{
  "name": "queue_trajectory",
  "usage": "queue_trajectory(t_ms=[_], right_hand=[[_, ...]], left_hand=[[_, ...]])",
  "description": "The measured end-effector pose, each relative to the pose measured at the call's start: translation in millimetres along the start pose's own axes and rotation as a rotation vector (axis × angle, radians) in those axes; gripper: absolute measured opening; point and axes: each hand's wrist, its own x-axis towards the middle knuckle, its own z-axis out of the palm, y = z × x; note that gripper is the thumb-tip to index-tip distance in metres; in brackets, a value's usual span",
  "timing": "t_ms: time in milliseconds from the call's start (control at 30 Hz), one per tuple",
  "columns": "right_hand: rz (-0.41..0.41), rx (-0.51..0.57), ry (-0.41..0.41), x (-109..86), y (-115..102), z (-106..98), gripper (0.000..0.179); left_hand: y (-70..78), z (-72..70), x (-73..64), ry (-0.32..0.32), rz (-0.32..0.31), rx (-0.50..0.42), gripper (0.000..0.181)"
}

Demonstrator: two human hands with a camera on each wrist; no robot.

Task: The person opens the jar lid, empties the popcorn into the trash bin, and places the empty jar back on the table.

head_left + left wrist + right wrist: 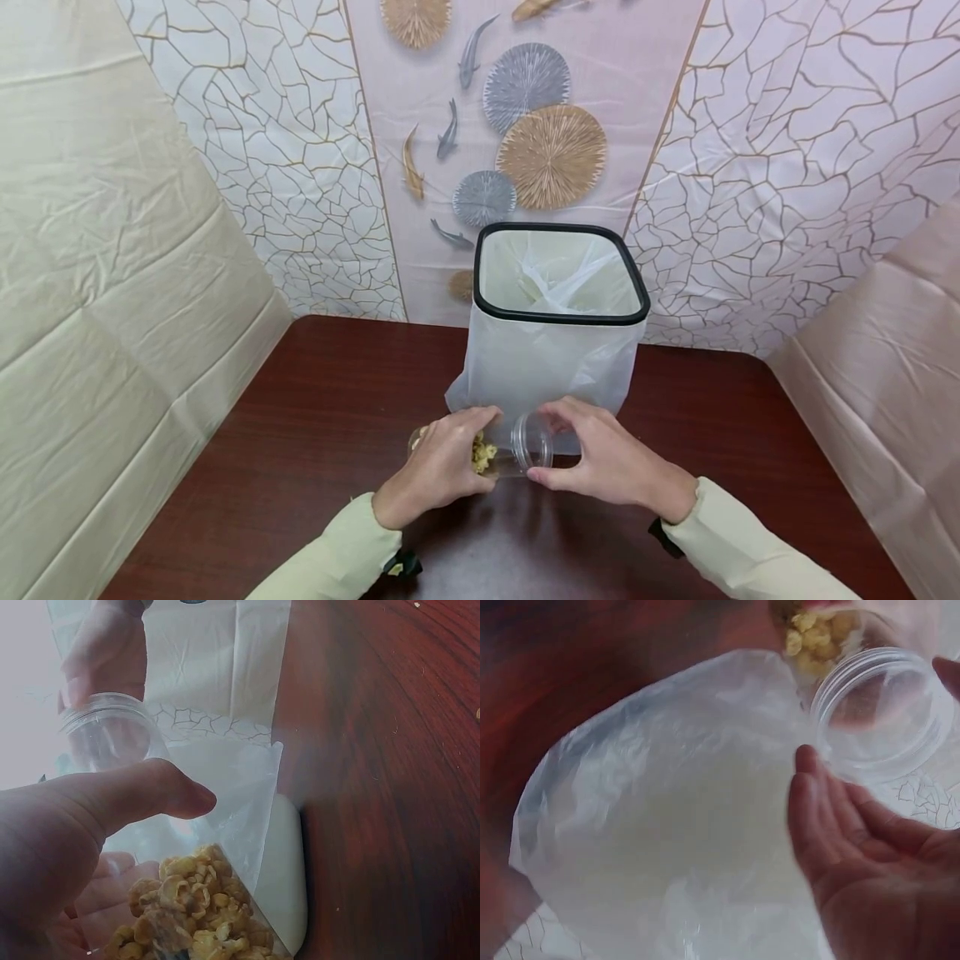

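A clear plastic jar [504,463] of popcorn [196,907] lies on its side in front of the bin. My left hand [442,457] grips its body, thumb on the near side and fingers round the far side. The popcorn sits toward the left, closed end. At the other end is a clear, ringed rim [889,712] facing right. My right hand [600,450] holds that end between thumb and fingers, with the thumb tip at its lower edge. In the left wrist view, the right fingertips meet the rim from above.
Just behind the hands stands a pale bin [558,358] with a black rim, lined with a translucent plastic bag [667,750] that hangs over its outside. The dark red wooden table [322,417] has fabric walls at its back and sides. Small crumbs [417,605] lie on it.
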Motion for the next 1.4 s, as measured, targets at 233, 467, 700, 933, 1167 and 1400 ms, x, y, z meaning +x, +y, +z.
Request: queue_trajectory(t_ms=[233, 467, 700, 933, 1167, 1400], right_hand=[[-0.27, -0.176, 0.03, -1.7, 5.9, -4.5, 0.083], [-0.238, -0.255, 0.058, -6.2, 4.1, -9.9, 0.093], [0.081, -0.032, 0.035, -0.7, -5.3, -9.9, 0.065], [0.247, 0.077, -0.049, 1.5, -10.5, -1.4, 0.06], [0.125, 0.049, -0.019, 2.1, -9.5, 1.0, 0.058], [-0.068, -0.054, 0.004, 0.4, -8.3, -5.8, 0.071]], left_hand=[[0.4, 0.0, -0.5, -0.01, -0.001, -0.016, 0.077], [2.1, 0.0, 0.4, -0.009, -0.012, -0.017, 0.077], [1.8, 0.4, 0.5, 0.0, 0.0, -0.002, 0.076], [2.6, 0.3, -0.1, 0.003, 0.005, -0.019, 0.075], [3.4, -1.0, -0.8, -0.003, 0.0, -0.028, 0.076], [4.7, -4.0, -1.8, -0.006, -0.017, -0.029, 0.077]])
